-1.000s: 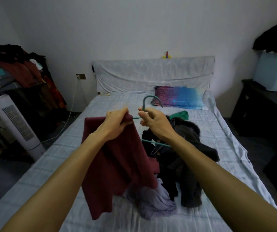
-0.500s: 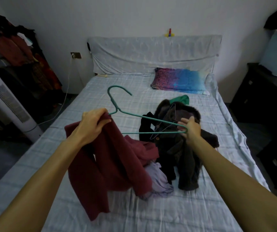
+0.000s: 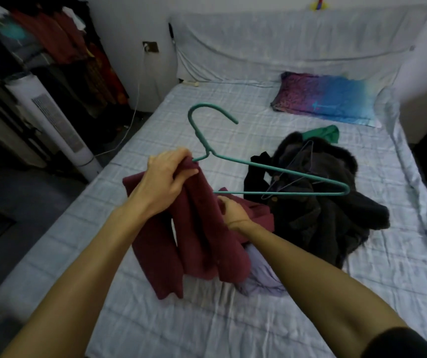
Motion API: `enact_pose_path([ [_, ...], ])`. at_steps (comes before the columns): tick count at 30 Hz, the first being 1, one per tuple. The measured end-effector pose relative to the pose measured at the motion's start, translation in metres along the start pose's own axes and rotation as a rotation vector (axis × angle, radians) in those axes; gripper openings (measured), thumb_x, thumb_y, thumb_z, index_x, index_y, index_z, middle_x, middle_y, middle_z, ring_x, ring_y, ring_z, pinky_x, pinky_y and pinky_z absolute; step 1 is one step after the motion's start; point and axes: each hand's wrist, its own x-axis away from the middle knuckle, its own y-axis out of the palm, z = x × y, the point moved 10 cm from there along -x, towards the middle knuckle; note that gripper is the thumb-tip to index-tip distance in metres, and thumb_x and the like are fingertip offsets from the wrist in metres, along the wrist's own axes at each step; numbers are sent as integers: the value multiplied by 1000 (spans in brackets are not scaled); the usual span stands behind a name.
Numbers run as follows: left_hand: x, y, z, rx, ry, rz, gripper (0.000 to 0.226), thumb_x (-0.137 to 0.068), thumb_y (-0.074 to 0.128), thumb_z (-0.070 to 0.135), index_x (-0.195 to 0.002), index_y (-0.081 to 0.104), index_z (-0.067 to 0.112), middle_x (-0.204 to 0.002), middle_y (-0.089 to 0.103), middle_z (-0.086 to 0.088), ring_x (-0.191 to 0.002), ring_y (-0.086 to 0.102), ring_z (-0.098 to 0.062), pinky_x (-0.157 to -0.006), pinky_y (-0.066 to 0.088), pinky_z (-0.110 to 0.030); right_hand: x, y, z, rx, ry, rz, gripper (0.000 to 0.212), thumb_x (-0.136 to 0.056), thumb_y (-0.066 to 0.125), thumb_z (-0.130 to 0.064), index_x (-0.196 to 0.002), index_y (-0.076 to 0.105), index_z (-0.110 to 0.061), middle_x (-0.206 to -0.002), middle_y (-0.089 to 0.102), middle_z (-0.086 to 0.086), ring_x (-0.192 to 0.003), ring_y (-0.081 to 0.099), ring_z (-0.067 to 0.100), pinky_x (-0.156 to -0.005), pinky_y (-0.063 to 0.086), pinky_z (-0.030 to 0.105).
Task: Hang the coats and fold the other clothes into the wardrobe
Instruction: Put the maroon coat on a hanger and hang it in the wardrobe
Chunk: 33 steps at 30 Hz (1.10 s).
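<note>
Above the near half of the bed (image 3: 233, 321), the left hand (image 3: 168, 177) pinches one shoulder of the maroon coat (image 3: 196, 241) together with the near arm of the green hanger (image 3: 284, 171), with fingers and thumb curled round both. From that grip the hanger's long axis runs rightward and slightly down. Its bare far tip is over the dark fur-collared coat (image 3: 323, 218), and its hook stands up toward the headboard. The rest of the maroon coat drops from the left hand onto the bed, below the hanger. The right hand (image 3: 233, 213) sits just under the hanger's bottom bar, against the coat's loose side. Its fingers are hidden in the cloth, so I cannot tell whether they pinch it. I judge the free shoulder must travel up and rightward along that axis to reach the bare tip, and the right hand is the nearer one for that.
</note>
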Motion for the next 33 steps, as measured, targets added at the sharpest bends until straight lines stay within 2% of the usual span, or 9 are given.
enact_pose_path([
  [6,-3,-7,1,22,-1,37,16,-86,61,25,-94,47,25,-82,52,12,-77,48,-8,-75,33,-35,-45,6,12,221,32,-52,63,-77,64,-35,-134,39,-30,-130,55,2,-121,51,25,-102,36,46],
  [9,-5,-12,-6,-12,-14,63,14,-87,61,23,-96,51,20,-84,53,12,-79,49,-8,-75,31,-34,-46,5,24,339,117,-141,47,-81,59,-33,-127,53,-30,-127,59,3,-119,53,27,-102,36,47],
  [13,-6,-10,-23,-59,-33,63,14,-88,58,22,-100,51,19,-86,60,3,-80,54,-17,-74,40,-40,-26,-62,45,112,171,197,34,-79,49,-16,-109,65,-18,-114,65,13,-107,59,35,-92,47,42],
  [16,-11,7,-22,-47,-26,4,14,-89,54,23,-101,48,21,-87,61,1,-79,58,-24,-74,44,-43,-3,-133,62,-32,184,428,38,-80,48,-6,-115,62,-10,-114,64,21,-107,58,40,-89,46,40],
  [19,-22,26,-6,-61,14,-45,14,-89,50,23,-102,51,17,-86,62,-2,-78,59,-27,-72,44,-39,30,-202,71,-47,225,583,30,-81,50,-9,-107,62,-17,-106,66,20,-100,60,39,-83,46,40],
  [23,-35,28,10,-144,77,-37,23,-88,48,22,-110,52,17,-91,66,-10,-83,62,-33,-74,49,-44,86,-277,54,-67,126,750,31,-72,48,-19,-97,63,-28,-95,69,8,-92,63,29,-78,49,37],
  [27,-54,3,24,-246,116,62,27,-88,47,19,-114,52,14,-86,65,-16,-75,61,-37,-65,47,-44,135,-342,2,-58,36,911,39,-67,47,-14,-100,66,-27,-93,71,5,-89,64,28,-76,50,39],
  [30,-71,-35,43,-346,127,213,24,-86,57,6,-109,56,5,-76,59,-22,-64,56,-39,-59,35,-39,171,-391,-50,-63,-85,1043,34,-69,51,-17,-94,69,-31,-87,71,5,-84,65,27,-73,51,39],
  [33,-89,-62,63,-434,124,298,26,-84,59,-2,-109,54,4,-75,54,-26,-63,51,-40,-59,30,-40,205,-427,-92,43,-110,1097,33,-74,61,-18,-105,70,-26,-90,70,5,-88,64,22,-80,50,34],
])
